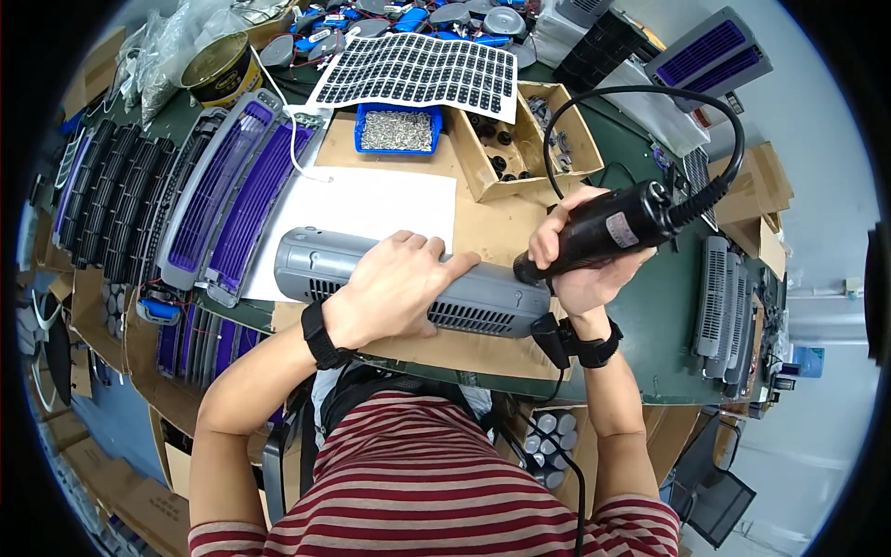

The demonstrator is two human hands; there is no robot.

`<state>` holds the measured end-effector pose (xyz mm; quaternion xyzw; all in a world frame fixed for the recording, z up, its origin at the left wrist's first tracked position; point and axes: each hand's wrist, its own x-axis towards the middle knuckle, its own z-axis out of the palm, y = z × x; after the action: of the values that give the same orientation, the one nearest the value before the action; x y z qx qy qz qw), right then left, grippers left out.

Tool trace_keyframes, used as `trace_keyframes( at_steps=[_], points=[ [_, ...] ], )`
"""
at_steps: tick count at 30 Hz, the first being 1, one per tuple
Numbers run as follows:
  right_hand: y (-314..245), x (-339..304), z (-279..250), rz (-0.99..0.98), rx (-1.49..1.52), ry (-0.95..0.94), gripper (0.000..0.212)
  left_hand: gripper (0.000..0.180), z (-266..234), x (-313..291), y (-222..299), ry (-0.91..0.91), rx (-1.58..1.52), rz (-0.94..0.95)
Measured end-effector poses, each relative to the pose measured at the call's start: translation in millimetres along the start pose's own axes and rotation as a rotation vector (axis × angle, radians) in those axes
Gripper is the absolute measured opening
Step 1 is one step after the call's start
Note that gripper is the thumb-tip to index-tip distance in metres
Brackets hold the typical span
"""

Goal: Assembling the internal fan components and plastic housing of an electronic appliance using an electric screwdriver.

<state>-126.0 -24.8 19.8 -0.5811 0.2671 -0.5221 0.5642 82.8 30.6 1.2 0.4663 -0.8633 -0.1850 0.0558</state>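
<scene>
A long grey plastic housing (497, 290) with slotted vents lies across the cardboard in front of me. My left hand (401, 283) presses over its middle, fingers on the far side and thumb pointing right. My right hand (594, 269) is wrapped round a black corded electric screwdriver (613, 227). The tool is tilted, its nose down at the right end of the housing. Whether its bit sits in a screw is hidden. Beyond the housing stands a blue tray (397, 130) of small metal screws.
A cardboard box (501, 176) holds black and grey small parts. A sheet of black stickers (418, 74) lies behind the tray. Purple-and-grey grilles (223, 186) and black rollers (111, 200) stand at left; grey housings (719, 297) stack at right. The tool's cable (738, 121) loops overhead.
</scene>
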Motion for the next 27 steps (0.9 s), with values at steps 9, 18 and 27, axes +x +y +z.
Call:
trace_keyframes(
  at_steps=[9,18,27],
  points=[
    [-28,33,65,-0.144,0.221,-0.025,0.095,0.113,-27,-43,-46,0.085,0.013,-0.170],
    [29,49,89,0.002,0.008,-0.020,0.087,0.085,-13,-44,-52,0.027,0.030,-0.144],
    [33,27,94,0.087,0.084,-0.255,0.101,0.070,-8,-43,-54,0.097,0.097,-0.087]
  ],
)
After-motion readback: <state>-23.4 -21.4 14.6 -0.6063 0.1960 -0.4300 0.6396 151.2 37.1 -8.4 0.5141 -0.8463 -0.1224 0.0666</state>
